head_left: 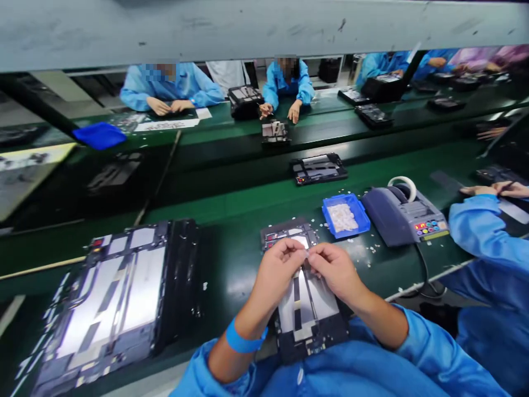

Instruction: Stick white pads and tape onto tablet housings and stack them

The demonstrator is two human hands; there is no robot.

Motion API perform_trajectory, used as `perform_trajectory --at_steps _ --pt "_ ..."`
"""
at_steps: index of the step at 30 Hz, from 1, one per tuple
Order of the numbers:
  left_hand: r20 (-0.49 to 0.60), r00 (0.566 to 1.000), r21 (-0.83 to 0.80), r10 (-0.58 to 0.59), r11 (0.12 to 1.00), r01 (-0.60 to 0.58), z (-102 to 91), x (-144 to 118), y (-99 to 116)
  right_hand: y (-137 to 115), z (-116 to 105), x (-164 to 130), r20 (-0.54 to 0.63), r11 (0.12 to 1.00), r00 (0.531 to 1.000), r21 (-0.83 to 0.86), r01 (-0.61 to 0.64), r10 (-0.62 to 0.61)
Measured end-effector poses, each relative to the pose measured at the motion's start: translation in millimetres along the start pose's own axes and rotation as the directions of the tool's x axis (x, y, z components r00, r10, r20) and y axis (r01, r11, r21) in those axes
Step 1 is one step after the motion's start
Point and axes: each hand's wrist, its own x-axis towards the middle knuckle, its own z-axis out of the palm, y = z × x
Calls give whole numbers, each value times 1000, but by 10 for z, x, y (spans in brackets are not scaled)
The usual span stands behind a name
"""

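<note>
My left hand point(283, 264) and my right hand point(334, 270) meet fingertip to fingertip above an opened tablet point(306, 309). Between the two pinches shows a tiny pale piece point(306, 254), too small to name. Both hands are closed, thumbs pressed against the forefingers. Below them, the tablet lies at the bench edge close to my body, its silver battery area and dark frame exposed. A blue tray point(346, 234) of small white pieces point(342, 217) stands just beyond my right hand. A blue band point(244, 339) circles my left wrist.
At the left rises a stack of opened tablets point(115, 298). A tape dispenser point(403, 212) sits beside the tray, with white scraps nearby. Another opened tablet point(319, 168) lies farther back. A co-worker's blue sleeve point(475, 226) is close on the right; others sit across the green bench point(231, 207).
</note>
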Motion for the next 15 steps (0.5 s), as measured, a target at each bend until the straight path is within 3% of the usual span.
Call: perform_trajectory --at_steps 3,5,7,9,12,15 --pt "-165 985 65 47 997 -37 -255 -41 -35 53 44 125 101 989 994 -134 60 -47" --pt "-259 962 169 88 985 -44 -466 -70 -10 89 -11 243 150 926 976 -322 199 -158" --pt "-262 960 313 99 950 -12 -653 -64 34 118 -72 400 274 749 914 -527 403 -299" --pt "-190 978 472 91 882 9 -780 -17 71 142 -93 571 449 498 820 -651 573 -356" --pt "-85 990 642 112 766 -31 -851 92 89 172 -48 773 640 170 702 -689 704 -313" --pt "-12 994 722 111 688 -68 -860 183 70 189 -6 858 737 -1 627 -649 761 -253"
